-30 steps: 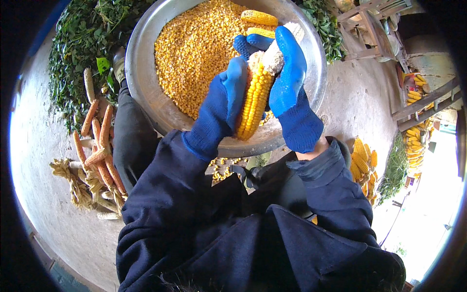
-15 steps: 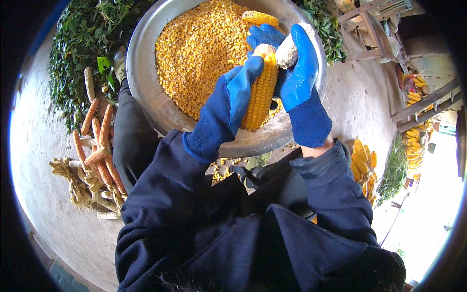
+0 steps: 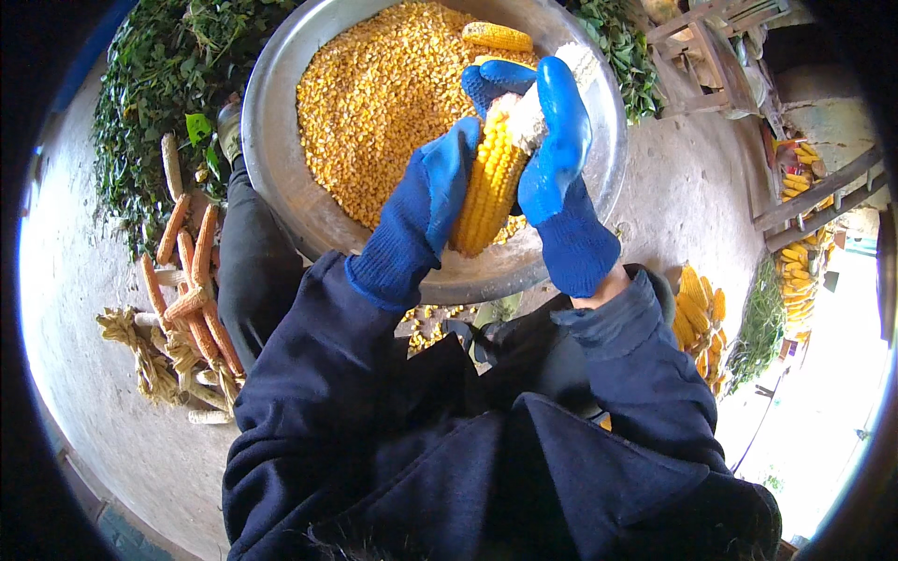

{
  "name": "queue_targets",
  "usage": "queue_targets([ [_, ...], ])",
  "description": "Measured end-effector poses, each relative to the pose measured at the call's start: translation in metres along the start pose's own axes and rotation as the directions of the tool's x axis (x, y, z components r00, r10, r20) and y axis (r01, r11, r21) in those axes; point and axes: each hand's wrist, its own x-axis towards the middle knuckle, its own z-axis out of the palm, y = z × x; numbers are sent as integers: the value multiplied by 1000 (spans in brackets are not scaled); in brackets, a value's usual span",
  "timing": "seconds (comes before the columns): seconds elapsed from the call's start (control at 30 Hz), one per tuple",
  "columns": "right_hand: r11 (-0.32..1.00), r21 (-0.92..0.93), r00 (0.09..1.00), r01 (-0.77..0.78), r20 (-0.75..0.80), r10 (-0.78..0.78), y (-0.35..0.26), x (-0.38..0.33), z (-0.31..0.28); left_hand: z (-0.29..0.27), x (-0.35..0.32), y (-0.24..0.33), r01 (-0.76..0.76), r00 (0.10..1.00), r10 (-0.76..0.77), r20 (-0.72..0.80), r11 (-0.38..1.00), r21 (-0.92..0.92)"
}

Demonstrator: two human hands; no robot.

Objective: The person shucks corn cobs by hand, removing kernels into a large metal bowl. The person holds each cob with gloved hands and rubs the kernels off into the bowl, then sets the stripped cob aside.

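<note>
Together above a metal basin (image 3: pixel 268 140), likely so loose kernels (image 3: pixel 360 107) stay contained, the left hand (image 3: pixel 447 168) grips a yellow corn ear (image 3: pixel 490 187), the right hand (image 3: pixel 558 140) a bare cob (image 3: pixel 530 123) against it.

The gloved fingers (image 3: pixel 563 117) are blue, the corn ear (image 3: pixel 490 192) row-patterned yellow, the bare cob (image 3: pixel 529 122) whitish, the basin (image 3: pixel 279 131) silver-grey.
</note>
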Motion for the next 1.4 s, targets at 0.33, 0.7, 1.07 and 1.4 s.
queue_targets([
  [0.33, 960, -214, 982, 181, 93, -164, -8, 2, 14, 15, 11, -8, -48, 998, 50, -46, 998, 41],
  [0.7, 920, -308, 969, 242, 133, -210, -1, 2, 25, -1, 3, -1, 269, 947, -319, -45, 859, -435],
  [1.07, 984, -162, 992, -74, -113, 56, -13, -6, 31, 17, 4, 9, -238, 958, 276, -74, 915, 326],
  [1.4, 989, 65, 984, -131, -115, 138, -5, 11, 17, 4, 2, -10, 161, 947, -265, -180, 879, -448],
])
